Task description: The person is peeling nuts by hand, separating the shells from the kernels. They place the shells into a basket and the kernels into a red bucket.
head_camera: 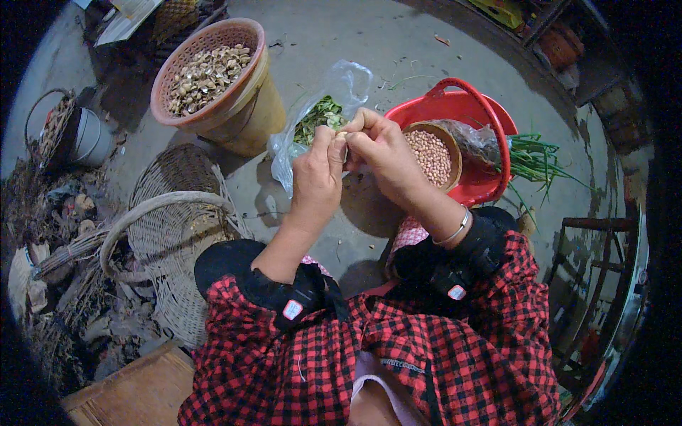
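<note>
My left hand (318, 173) and my right hand (384, 150) meet at the fingertips, pinching a small pale piece (341, 135) between them. Fingers cover most of it, so its kind cannot be told. Just beyond sits a clear plastic bag (351, 80) on the floor, its mouth spread around green leafy scraps or pods (322, 118). To the right of my right hand, a round bowl (456, 158) full of pinkish shelled peanuts (428, 154) rests inside a red plastic basket (471, 198).
Green onions (538, 160) stick out of the red basket beside a plastic wrapping (477, 141). At upper left, a pink colander (250, 34) of empty shells (210, 77) tops a yellowish bucket (256, 117). A wicker basket (176, 234), dry brush (80, 319) and a wooden board (138, 386) lie left.
</note>
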Action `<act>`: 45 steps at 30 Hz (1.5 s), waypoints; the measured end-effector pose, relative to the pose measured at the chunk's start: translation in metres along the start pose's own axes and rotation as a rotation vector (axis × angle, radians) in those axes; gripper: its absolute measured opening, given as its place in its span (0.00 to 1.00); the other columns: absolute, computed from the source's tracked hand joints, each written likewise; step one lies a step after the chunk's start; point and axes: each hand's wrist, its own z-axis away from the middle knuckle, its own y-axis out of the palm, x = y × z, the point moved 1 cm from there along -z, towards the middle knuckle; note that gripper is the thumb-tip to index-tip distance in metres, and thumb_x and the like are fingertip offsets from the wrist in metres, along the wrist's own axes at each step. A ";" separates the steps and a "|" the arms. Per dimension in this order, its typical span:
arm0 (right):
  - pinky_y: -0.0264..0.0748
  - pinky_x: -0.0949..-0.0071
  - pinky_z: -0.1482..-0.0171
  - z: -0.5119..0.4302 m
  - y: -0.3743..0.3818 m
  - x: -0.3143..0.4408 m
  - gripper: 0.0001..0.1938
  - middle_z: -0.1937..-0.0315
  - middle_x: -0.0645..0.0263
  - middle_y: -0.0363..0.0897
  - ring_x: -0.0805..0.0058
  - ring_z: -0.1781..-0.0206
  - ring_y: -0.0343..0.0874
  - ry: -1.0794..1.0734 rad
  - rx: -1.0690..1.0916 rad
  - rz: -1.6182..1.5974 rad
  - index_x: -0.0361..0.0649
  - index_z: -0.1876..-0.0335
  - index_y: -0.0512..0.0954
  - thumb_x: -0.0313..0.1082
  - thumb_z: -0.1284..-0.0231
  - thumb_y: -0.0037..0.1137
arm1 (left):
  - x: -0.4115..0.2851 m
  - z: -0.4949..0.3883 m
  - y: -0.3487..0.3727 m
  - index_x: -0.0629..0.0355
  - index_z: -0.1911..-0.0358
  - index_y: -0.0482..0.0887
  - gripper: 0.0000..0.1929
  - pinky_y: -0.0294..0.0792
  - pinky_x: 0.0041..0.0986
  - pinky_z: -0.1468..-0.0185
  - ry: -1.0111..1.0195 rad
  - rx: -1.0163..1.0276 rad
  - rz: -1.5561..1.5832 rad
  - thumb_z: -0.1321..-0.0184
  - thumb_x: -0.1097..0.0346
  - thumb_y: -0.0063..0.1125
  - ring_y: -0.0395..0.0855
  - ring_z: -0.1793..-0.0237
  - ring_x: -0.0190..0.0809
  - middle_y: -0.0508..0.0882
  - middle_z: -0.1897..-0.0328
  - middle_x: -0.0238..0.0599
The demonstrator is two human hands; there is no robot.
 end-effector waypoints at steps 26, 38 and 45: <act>0.73 0.79 0.61 -0.007 -0.009 -0.030 0.08 0.66 0.64 0.75 0.77 0.64 0.75 0.161 -0.043 -0.203 0.36 0.59 0.71 0.28 0.44 0.51 | 0.023 -0.008 0.001 0.62 0.72 0.70 0.14 0.65 0.32 0.75 -0.286 -0.084 0.056 0.37 0.58 0.42 0.74 0.80 0.40 0.73 0.84 0.39; 0.70 0.78 0.50 -0.004 -0.009 -0.031 0.14 0.58 0.61 0.74 0.73 0.54 0.73 0.331 -0.118 -0.521 0.35 0.49 0.68 0.24 0.41 0.37 | 0.009 -0.008 0.002 0.61 0.65 0.69 0.06 0.69 0.35 0.69 -0.119 0.035 -0.027 0.41 0.66 0.48 0.79 0.69 0.49 0.78 0.69 0.45; 0.70 0.77 0.49 -0.009 -0.020 -0.030 0.14 0.55 0.61 0.74 0.75 0.54 0.73 0.347 0.039 -0.275 0.32 0.50 0.69 0.23 0.40 0.35 | 0.009 -0.005 0.004 0.57 0.61 0.68 0.08 0.68 0.41 0.68 0.104 0.147 -0.389 0.41 0.63 0.45 0.78 0.69 0.54 0.79 0.72 0.47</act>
